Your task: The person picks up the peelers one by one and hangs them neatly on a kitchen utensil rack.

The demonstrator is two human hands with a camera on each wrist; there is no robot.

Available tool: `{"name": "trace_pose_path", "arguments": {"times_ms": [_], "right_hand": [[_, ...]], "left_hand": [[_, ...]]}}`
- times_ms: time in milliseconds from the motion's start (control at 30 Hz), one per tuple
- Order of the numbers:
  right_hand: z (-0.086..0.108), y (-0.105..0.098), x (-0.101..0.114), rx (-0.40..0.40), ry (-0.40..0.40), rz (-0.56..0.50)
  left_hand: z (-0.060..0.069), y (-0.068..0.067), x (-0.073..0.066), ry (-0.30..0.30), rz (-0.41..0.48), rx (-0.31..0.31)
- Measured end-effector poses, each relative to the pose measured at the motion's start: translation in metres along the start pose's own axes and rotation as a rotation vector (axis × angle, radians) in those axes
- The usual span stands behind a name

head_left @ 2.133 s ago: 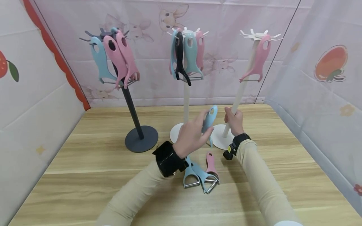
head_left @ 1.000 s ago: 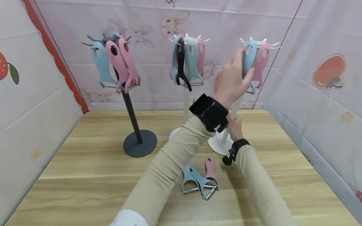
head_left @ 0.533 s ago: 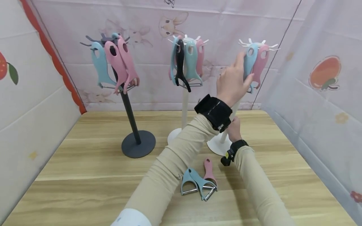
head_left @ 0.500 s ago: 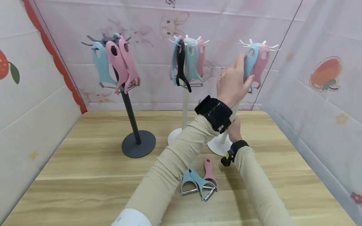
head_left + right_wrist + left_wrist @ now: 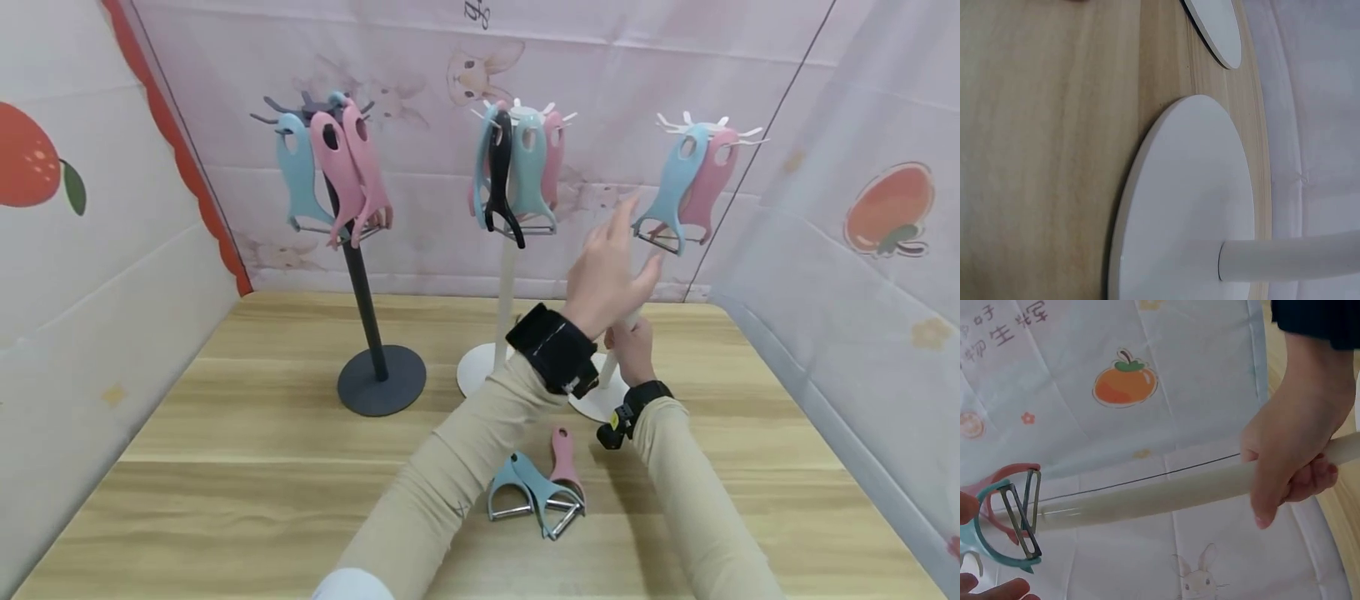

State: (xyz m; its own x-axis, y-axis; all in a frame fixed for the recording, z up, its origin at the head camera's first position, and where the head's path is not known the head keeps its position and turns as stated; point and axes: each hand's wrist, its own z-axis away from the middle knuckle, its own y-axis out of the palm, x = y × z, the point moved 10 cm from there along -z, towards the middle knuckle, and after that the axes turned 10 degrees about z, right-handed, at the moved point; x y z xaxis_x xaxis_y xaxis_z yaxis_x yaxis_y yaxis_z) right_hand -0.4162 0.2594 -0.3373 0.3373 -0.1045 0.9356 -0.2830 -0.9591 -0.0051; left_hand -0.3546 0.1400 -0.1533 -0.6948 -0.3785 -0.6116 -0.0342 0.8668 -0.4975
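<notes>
A blue peeler [image 5: 677, 190] hangs by its handle hole from the right white rack [image 5: 697, 131], beside a pink peeler [image 5: 711, 187]. My left hand [image 5: 603, 275] is just left of and below the blue peeler, its fingers spread and holding nothing. Part of that hand's fingers [image 5: 1000, 592] shows near the blue peeler's blade end in the left wrist view. My right hand [image 5: 633, 348] grips the white pole [image 5: 1166, 494] low down, above its round base [image 5: 1191, 187]. On the table lie two blue peelers [image 5: 538, 483] and a pink peeler [image 5: 564, 457].
A white rack [image 5: 504, 292] in the middle carries blue, black, teal and pink peelers. The dark grey rack [image 5: 365, 308] at left bears blue and pink ones. Printed cloth walls [image 5: 420, 167] close off the wooden table [image 5: 262, 433] at the back and sides.
My left hand carried the blue peeler up to the right rack, then let go and drew back down and left. The peeler now hangs there. My right hand keeps its grip on the pole.
</notes>
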Motion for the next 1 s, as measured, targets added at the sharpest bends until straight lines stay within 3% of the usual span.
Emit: {"name": "trace_pose_path", "arguments": {"times_ms": [167, 267, 333, 500, 600, 767, 1000], "right_hand": [[-0.002, -0.003, -0.006, -0.011, 0.038, 0.043], [-0.004, -0.008, -0.013, -0.04, 0.07, 0.108], [-0.004, -0.009, -0.014, -0.039, 0.065, 0.111], [0.001, -0.002, 0.001, 0.008, 0.016, 0.077], [0.005, 0.001, 0.007, 0.015, 0.013, 0.091], [0.006, -0.001, 0.007, 0.005, 0.047, 0.114], [0.005, -0.001, 0.005, -0.005, 0.051, 0.102]], "left_hand": [[0.026, -0.006, 0.017, -0.026, 0.04, -0.027], [0.044, -0.003, 0.025, -0.019, 0.031, -0.005], [0.057, 0.005, 0.031, -0.031, 0.003, 0.074], [0.101, 0.032, 0.054, -0.065, -0.16, 0.354], [0.131, 0.038, 0.076, -0.089, -0.241, 0.454], [0.166, 0.037, 0.104, -0.119, -0.323, 0.532], [0.191, 0.031, 0.117, -0.088, -0.372, 0.583]]}}
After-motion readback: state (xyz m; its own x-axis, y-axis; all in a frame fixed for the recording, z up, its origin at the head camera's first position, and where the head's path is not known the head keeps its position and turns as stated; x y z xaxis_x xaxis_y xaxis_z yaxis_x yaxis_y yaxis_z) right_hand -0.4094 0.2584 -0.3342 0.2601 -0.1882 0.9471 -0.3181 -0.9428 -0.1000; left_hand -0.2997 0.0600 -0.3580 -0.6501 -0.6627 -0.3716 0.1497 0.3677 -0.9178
